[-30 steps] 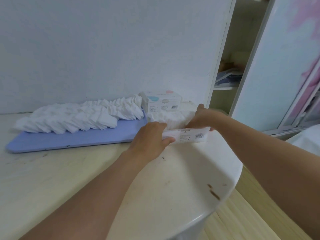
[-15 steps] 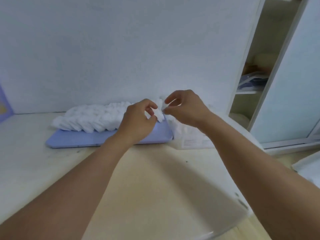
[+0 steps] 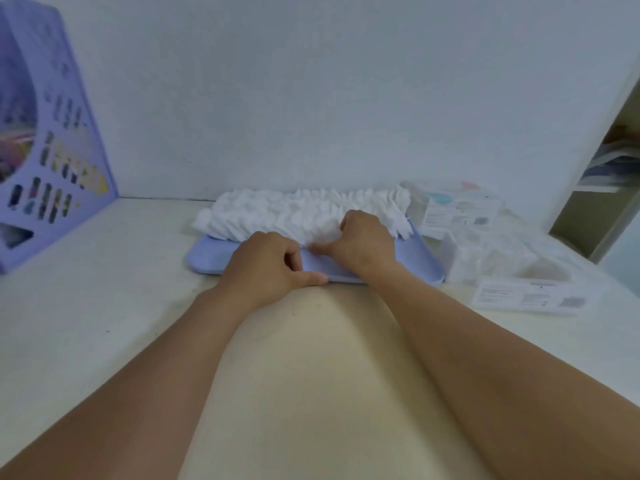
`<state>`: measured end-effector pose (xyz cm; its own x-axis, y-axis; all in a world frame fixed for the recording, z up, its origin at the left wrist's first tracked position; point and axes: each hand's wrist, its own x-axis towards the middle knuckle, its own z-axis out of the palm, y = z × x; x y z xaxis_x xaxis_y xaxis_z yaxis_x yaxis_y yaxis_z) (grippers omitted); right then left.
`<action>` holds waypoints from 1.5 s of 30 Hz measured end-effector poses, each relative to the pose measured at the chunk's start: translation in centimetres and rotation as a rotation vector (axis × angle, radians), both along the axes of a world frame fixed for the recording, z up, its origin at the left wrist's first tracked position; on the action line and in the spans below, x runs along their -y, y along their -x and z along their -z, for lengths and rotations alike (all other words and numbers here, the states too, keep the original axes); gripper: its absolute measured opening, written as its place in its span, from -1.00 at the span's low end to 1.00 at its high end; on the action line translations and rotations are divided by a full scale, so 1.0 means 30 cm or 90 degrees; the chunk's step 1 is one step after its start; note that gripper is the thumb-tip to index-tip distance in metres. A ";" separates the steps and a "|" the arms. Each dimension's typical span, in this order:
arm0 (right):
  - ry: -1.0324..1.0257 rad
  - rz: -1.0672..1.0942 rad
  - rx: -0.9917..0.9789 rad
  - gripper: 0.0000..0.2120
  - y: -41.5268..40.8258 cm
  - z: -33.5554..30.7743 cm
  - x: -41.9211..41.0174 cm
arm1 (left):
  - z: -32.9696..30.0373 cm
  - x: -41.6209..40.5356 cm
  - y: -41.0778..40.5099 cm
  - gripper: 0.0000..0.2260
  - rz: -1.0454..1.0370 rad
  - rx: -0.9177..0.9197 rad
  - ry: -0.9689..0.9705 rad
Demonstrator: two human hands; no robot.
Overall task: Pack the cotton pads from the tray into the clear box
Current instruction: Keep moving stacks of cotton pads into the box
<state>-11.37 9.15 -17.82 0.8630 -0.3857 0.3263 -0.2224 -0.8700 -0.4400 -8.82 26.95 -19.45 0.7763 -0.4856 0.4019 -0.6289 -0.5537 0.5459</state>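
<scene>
A pile of white cotton pads [image 3: 294, 213] lies along the back of a lavender tray [image 3: 426, 258] set against the wall. My right hand [image 3: 363, 240] digs its curled fingers into the near side of the pile and grips pads there. My left hand [image 3: 270, 265] sits over the tray's front, fingers curled at the pile's edge on a small white bit of pad beside the right thumb. Its thumb lies along the tray rim. The clear box [image 3: 502, 254] stands open to the right of the tray with pads inside.
A clear lid with a printed label [image 3: 530, 296] lies flat in front of the box. A second, closed pack of pads [image 3: 457, 206] stands behind it by the wall. A lavender file holder [image 3: 52, 161] is at the far left. An open cupboard [image 3: 609, 174] is at the right.
Both hands have left the box and lid, moved left and dropped from pinching a pad in the air onto the pile on the tray. The view has swung left.
</scene>
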 end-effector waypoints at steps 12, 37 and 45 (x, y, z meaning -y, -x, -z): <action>0.092 -0.040 -0.022 -0.44 -0.060 -0.001 -0.077 | -0.029 -0.051 -0.015 -0.55 -0.007 -0.070 -0.010; 0.120 -0.048 0.134 -0.88 -0.146 -0.022 -0.089 | 0.007 -0.072 -0.088 -0.45 -0.138 0.026 0.229; -0.864 -0.307 0.087 -0.85 0.086 -0.190 0.031 | -0.125 0.061 0.064 -0.42 0.093 -0.608 0.634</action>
